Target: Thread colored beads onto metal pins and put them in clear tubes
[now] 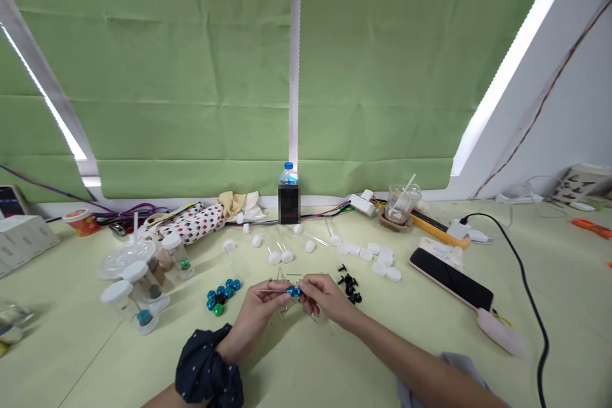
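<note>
Above the table's near middle, my left hand (262, 307) and my right hand (326, 297) meet fingertip to fingertip. Between them sits a shiny blue bead (293, 292), pinched by both; it may be more than one, as fingers cover part of it. A thin pale rod (271, 291) lies along my left fingers and points at the bead. Just left of my left hand is a cluster of blue beads (229, 288) with a black one and a green bead (218, 310). Black pegs (352, 287) with flat heads lie right of my right hand. Thin bent wires (282, 275) stick up behind my fingers.
White round caps (384, 259) are scattered behind the pegs. Capped clear tubes (138, 287) stand at left beside a lidded plastic cup (127, 258). A phone (452, 279) and a black cable (523, 274) lie at right; a water bottle (288, 175) stands at the back.
</note>
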`<state>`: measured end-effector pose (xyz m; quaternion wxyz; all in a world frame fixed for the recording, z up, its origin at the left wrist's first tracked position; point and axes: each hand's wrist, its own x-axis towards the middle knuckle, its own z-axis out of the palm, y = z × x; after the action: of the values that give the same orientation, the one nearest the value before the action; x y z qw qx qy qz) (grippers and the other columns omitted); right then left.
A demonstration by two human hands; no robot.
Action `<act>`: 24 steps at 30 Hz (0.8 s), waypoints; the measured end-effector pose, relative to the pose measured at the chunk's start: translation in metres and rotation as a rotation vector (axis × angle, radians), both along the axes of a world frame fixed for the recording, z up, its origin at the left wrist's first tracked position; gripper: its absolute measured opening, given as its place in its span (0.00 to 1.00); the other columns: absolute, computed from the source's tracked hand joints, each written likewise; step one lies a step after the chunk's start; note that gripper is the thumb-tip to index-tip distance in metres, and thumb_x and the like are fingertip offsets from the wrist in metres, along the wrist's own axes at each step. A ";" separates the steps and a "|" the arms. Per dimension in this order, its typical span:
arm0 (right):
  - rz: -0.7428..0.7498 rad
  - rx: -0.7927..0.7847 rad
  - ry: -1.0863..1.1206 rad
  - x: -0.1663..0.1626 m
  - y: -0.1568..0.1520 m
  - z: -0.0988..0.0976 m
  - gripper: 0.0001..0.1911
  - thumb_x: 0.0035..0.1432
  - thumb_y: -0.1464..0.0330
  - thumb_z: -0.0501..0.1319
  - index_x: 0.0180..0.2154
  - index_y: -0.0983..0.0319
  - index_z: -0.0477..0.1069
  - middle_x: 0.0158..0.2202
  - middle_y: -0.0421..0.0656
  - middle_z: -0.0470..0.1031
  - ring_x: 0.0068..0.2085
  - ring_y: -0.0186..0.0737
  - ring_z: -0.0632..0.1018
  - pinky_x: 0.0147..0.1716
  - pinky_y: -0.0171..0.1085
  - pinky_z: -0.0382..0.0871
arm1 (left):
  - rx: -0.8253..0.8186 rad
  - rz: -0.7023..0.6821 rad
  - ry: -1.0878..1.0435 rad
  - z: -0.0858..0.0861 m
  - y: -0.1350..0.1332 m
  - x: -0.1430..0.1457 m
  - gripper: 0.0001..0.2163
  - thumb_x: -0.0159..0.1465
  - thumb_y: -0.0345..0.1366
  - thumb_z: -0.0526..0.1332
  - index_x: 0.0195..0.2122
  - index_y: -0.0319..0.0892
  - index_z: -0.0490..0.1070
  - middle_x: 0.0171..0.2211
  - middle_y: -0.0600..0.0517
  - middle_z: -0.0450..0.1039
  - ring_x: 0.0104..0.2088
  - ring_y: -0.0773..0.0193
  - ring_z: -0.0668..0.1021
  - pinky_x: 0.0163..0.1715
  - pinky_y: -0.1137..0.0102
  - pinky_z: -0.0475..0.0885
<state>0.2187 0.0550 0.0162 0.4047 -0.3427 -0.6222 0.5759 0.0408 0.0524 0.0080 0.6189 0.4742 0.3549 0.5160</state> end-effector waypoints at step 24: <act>-0.148 0.497 -0.353 0.016 0.014 -0.005 0.11 0.51 0.68 0.65 0.39 0.61 0.70 0.33 0.43 0.72 0.26 0.32 0.65 0.27 0.33 0.63 | -0.087 -0.124 0.042 -0.011 0.023 -0.013 0.04 0.51 0.27 0.68 0.28 0.39 0.77 0.36 0.48 0.76 0.36 0.64 0.77 0.36 0.71 0.71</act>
<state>0.2350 0.0692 0.0114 0.4026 -0.3723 -0.7779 0.3070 0.0281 0.0755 -0.0029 0.6619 0.4786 0.3599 0.4508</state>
